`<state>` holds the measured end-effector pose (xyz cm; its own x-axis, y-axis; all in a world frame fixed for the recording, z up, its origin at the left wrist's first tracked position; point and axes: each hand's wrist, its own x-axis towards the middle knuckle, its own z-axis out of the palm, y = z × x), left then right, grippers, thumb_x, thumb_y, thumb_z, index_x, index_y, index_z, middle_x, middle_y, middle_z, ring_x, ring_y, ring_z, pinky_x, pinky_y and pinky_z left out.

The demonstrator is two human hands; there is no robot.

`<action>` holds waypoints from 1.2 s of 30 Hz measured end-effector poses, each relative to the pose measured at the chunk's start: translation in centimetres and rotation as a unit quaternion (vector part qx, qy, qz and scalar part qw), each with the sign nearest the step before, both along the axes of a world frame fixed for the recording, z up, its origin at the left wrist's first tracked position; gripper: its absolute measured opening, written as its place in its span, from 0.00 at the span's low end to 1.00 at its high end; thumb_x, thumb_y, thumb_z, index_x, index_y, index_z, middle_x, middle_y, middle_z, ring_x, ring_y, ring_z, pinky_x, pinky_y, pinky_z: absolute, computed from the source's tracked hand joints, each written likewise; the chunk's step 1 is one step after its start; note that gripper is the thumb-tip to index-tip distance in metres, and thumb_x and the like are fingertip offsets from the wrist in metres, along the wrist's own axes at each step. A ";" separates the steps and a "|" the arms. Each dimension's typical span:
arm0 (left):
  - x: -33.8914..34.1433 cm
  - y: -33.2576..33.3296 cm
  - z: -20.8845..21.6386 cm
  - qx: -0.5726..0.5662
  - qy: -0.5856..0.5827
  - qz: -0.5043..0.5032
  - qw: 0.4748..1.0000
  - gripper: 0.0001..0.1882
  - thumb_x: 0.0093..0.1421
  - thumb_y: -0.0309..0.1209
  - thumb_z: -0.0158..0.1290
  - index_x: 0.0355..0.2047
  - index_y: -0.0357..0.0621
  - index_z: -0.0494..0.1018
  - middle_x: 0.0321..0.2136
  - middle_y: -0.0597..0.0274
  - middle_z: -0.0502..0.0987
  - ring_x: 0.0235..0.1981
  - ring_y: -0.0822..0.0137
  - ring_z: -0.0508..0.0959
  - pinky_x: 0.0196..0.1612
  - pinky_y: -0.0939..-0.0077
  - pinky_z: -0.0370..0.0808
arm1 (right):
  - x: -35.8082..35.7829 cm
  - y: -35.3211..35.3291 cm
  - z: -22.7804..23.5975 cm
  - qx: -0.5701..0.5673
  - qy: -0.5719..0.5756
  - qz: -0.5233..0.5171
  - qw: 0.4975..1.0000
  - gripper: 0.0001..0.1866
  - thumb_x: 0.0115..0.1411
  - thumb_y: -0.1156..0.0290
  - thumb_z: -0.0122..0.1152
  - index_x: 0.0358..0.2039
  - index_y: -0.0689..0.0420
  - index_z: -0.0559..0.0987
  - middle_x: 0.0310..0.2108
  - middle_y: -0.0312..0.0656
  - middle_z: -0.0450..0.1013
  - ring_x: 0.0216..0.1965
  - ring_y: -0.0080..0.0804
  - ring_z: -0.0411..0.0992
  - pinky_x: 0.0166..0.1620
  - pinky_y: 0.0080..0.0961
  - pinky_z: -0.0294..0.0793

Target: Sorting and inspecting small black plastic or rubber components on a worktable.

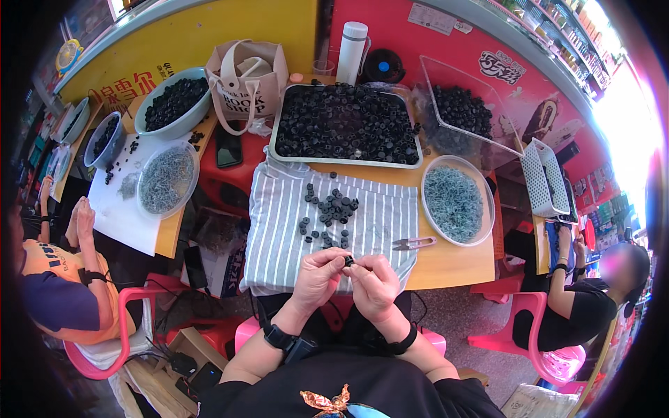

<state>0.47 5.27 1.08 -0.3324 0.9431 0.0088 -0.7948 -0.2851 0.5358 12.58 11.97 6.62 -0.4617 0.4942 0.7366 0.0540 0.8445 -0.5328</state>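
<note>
Close together over the near edge of a grey-and-white striped cloth, both hands pinch one small black round part. My left hand holds it between thumb and fingertips. From the other side, the fingers of my right hand are closed on it too; they partly hide it. Just beyond my hands, a loose pile of similar black parts lies on the cloth. Pink-handled thread snips rest at the cloth's right edge.
A tray heaped with black parts stands beyond the cloth. To its right are a clear bin and a round tub of small clear pieces. A tote bag and white bottle stand behind. Co-workers sit at both sides.
</note>
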 end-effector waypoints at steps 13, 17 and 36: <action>-0.1 -0.1 1.0 -0.018 -0.015 -0.029 0.999 0.11 0.64 0.22 0.55 0.46 0.31 0.77 0.41 0.58 0.79 0.41 0.69 0.79 0.46 0.78 0.76 | -0.6 0.0 -1.4 -0.092 0.049 -0.021 0.994 0.13 0.46 0.84 0.73 0.32 0.62 0.78 0.28 0.42 0.72 0.25 0.32 0.72 0.27 0.24 0.73; -0.2 -0.4 1.1 0.025 0.037 -0.054 0.998 0.15 0.63 0.22 0.56 0.50 0.31 0.73 0.43 0.57 0.78 0.44 0.69 0.78 0.50 0.77 0.75 | -0.6 0.0 -1.8 -0.114 0.044 -0.023 0.992 0.15 0.46 0.85 0.72 0.34 0.62 0.77 0.31 0.43 0.71 0.26 0.30 0.72 0.27 0.22 0.73; 0.2 -0.2 0.7 -0.030 0.058 -0.038 0.997 0.20 0.62 0.19 0.55 0.55 0.31 0.71 0.47 0.56 0.78 0.45 0.71 0.77 0.50 0.78 0.74 | -0.6 1.3 -1.1 0.044 -0.039 -0.064 0.996 0.18 0.43 0.82 0.68 0.39 0.61 0.81 0.40 0.51 0.74 0.36 0.44 0.73 0.35 0.33 0.76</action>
<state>0.63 5.07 1.77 -0.2599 0.9655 -0.0139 -0.7451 -0.1914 0.6390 11.98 13.32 5.53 -0.4567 0.4877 0.7440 0.2032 0.8714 -0.4465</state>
